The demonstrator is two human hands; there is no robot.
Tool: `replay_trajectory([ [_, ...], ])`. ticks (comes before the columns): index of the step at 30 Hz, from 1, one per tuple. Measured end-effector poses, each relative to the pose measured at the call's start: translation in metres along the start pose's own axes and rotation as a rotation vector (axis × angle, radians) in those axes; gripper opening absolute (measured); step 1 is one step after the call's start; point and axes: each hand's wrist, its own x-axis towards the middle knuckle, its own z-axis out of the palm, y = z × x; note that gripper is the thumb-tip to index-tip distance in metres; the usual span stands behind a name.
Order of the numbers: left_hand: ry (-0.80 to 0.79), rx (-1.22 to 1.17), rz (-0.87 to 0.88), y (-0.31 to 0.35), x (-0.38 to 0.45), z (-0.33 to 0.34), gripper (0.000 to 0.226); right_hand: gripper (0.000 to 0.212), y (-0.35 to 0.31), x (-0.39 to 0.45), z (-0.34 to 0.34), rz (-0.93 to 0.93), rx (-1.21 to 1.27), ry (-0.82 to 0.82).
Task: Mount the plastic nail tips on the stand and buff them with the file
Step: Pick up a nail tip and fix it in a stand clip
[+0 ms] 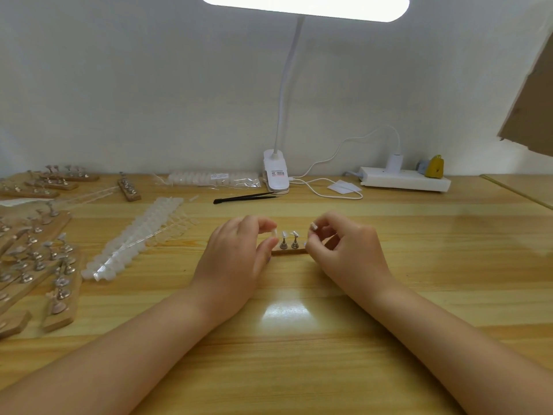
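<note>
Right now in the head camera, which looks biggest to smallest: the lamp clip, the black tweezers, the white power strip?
1. white power strip
2. black tweezers, long but very thin
3. lamp clip
The last two are close, so that order is unsure.

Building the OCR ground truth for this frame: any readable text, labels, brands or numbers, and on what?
Nothing can be read.
Lamp clip base: red and dark print on its label, too blurred to read.
Bag of nail tips: small white sticker with print, too small to read.
Power strip: no legible marking.
Left hand, right hand, stand: no text.
</note>
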Motion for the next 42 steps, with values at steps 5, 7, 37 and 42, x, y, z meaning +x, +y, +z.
replay_trajectory([
  [5,0.084,0.011,0.087,0.0078,-0.0026,-0.0057,0.027,0.006,-0.0044,-0.0046,0.0054,-0.024,0.138,-0.068],
  [7,0.086,-0.001,0.097,0.0095,-0.0026,-0.0069,0.036,0.006,-0.0044,-0.0052,0.0060,-0.030,0.179,-0.086],
  [37,0.088,-0.148,0.080,0.0076,-0.0036,-0.0044,0.017,0.004,-0.0036,-0.0090,0.0093,-0.161,0.346,-0.141],
  [42,0.054,-0.252,0.030,0.0083,-0.0042,-0.0055,0.014,0.004,-0.0017,-0.0092,0.0075,-0.212,0.339,-0.155],
])
